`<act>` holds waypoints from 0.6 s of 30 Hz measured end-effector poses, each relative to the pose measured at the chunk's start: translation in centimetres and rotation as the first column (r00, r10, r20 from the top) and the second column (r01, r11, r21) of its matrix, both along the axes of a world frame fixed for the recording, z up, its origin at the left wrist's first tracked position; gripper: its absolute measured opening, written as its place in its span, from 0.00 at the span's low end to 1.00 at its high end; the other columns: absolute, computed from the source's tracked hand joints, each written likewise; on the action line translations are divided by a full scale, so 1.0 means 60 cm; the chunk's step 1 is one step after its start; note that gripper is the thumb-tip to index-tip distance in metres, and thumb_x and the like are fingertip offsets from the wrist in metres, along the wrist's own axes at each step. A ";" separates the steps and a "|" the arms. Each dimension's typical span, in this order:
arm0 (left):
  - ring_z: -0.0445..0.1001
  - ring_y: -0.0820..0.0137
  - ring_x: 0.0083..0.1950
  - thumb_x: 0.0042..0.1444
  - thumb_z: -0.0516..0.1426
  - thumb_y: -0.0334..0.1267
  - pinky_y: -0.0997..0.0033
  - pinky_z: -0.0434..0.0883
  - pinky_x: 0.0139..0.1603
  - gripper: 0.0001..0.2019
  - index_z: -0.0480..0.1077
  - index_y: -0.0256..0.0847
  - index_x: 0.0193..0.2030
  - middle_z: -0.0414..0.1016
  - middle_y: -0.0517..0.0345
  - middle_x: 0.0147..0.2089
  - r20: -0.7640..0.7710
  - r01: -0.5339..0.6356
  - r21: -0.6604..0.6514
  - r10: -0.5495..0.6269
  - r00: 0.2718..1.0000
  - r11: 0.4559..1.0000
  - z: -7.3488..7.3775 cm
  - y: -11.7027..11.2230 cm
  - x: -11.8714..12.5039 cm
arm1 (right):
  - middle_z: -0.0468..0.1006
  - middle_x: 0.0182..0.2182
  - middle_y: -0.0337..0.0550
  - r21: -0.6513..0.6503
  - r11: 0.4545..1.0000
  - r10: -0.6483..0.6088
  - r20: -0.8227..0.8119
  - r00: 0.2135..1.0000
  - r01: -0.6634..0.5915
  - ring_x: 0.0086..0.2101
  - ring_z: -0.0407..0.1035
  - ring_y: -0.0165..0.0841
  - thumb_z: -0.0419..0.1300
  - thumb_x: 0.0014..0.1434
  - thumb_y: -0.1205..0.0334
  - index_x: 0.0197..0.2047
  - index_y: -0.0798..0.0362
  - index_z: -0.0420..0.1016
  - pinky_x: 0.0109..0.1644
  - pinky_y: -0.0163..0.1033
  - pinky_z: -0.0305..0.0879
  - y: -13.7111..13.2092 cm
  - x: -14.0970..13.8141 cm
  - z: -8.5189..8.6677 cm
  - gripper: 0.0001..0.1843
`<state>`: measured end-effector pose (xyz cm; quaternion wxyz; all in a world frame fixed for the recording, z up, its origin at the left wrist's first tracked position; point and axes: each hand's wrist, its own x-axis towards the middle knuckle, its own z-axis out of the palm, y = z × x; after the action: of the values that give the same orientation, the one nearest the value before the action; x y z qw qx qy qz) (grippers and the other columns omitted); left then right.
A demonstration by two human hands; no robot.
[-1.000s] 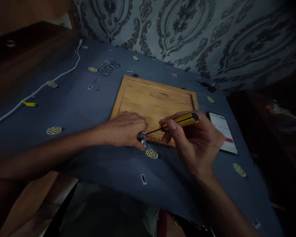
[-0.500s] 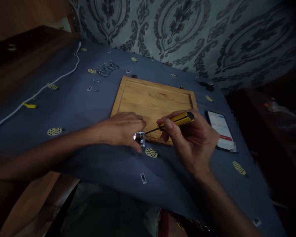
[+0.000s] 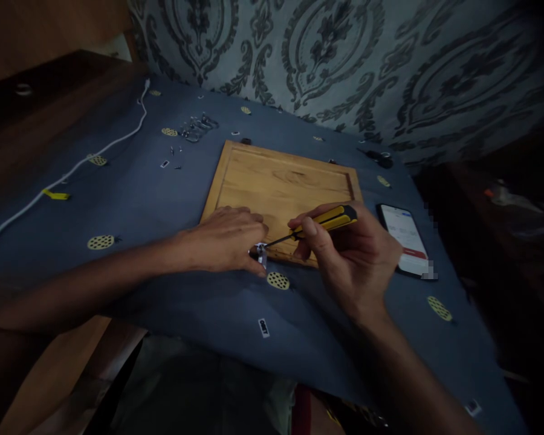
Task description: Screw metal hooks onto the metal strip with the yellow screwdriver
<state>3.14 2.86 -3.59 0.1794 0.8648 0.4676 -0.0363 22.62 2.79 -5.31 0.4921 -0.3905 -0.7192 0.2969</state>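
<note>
I have the screwdriver [image 3: 329, 221] at the near edge of the wooden board, its long axis slanting from upper right to lower left. The yellow-and-black handle is the raised end, and the thin dark shaft points down and left. Its tip comes to a small shiny metal fitting [image 3: 262, 256]; whether it sits in a screw head is too small for me to tell.

My right hand [image 3: 365, 257] is clamped on the screwdriver, thumb and fingers closed around the handle. My left hand [image 3: 229, 238] has the fitting pinched between thumb and forefinger, back of the hand upward, at the board's near left corner.

The wooden board [image 3: 281, 190] lies flat, raised rim showing, its long axis running left to right and dropping slightly toward the right. Beneath it I see a blue cloth [image 3: 194, 317] printed with yellow pineapples.

Just right of my right hand, a phone [image 3: 403, 235] lies face up with its screen lit, its far end tipped to the left. Beyond the board's far left corner are a cluster of metal pieces [image 3: 197, 128] and a few small screws [image 3: 172, 150]. Farther left, a white cable [image 3: 118, 142] runs diagonally across the cloth. A patterned wall [image 3: 335, 54] rises behind everything.
</note>
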 end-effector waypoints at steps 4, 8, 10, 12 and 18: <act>0.75 0.56 0.54 0.58 0.66 0.57 0.64 0.66 0.47 0.22 0.75 0.39 0.46 0.78 0.51 0.49 0.007 0.000 -0.006 0.000 1.000 1.000 -0.001 0.002 -0.001 | 0.80 0.30 0.34 0.000 1.000 0.005 -0.008 1.000 -0.005 0.19 0.71 0.27 0.68 0.64 0.51 0.36 0.46 0.74 0.23 0.36 0.68 -0.001 0.000 0.000 0.11; 0.76 0.56 0.54 0.58 0.67 0.55 0.64 0.67 0.47 0.20 0.75 0.40 0.44 0.78 0.52 0.49 0.025 -0.007 -0.014 0.007 1.000 1.000 -0.002 0.004 -0.002 | 0.80 0.30 0.34 -0.022 1.000 0.011 -0.026 1.000 -0.011 0.19 0.70 0.26 0.69 0.63 0.48 0.36 0.47 0.74 0.22 0.35 0.68 0.000 -0.001 0.000 0.13; 0.76 0.56 0.54 0.58 0.67 0.55 0.64 0.66 0.47 0.19 0.75 0.40 0.44 0.78 0.52 0.48 0.023 -0.012 -0.015 0.012 1.000 1.000 -0.001 0.004 -0.001 | 0.80 0.30 0.34 -0.020 1.000 0.014 -0.028 1.000 -0.014 0.19 0.70 0.26 0.69 0.63 0.48 0.36 0.47 0.74 0.22 0.35 0.68 0.000 -0.001 0.000 0.14; 0.76 0.56 0.54 0.58 0.67 0.55 0.64 0.66 0.47 0.20 0.75 0.40 0.44 0.78 0.52 0.49 0.012 -0.013 -0.018 0.013 1.000 1.000 0.000 0.004 -0.001 | 0.80 0.29 0.34 -0.017 1.000 0.014 -0.021 1.000 -0.014 0.19 0.70 0.27 0.68 0.64 0.49 0.36 0.47 0.74 0.22 0.35 0.68 0.000 0.000 -0.001 0.13; 0.76 0.56 0.53 0.57 0.67 0.56 0.66 0.67 0.46 0.20 0.75 0.40 0.43 0.79 0.51 0.49 0.010 -0.021 -0.009 0.021 1.000 1.000 -0.004 0.005 0.001 | 0.80 0.30 0.34 -0.018 0.999 0.035 -0.038 0.999 -0.036 0.18 0.70 0.25 0.68 0.65 0.53 0.36 0.47 0.74 0.22 0.34 0.68 -0.001 0.000 0.000 0.11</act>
<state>3.17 3.14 -3.83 0.1858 0.8593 0.4754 -0.0321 22.60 2.73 -5.33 0.4964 -0.3766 -0.7139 0.3196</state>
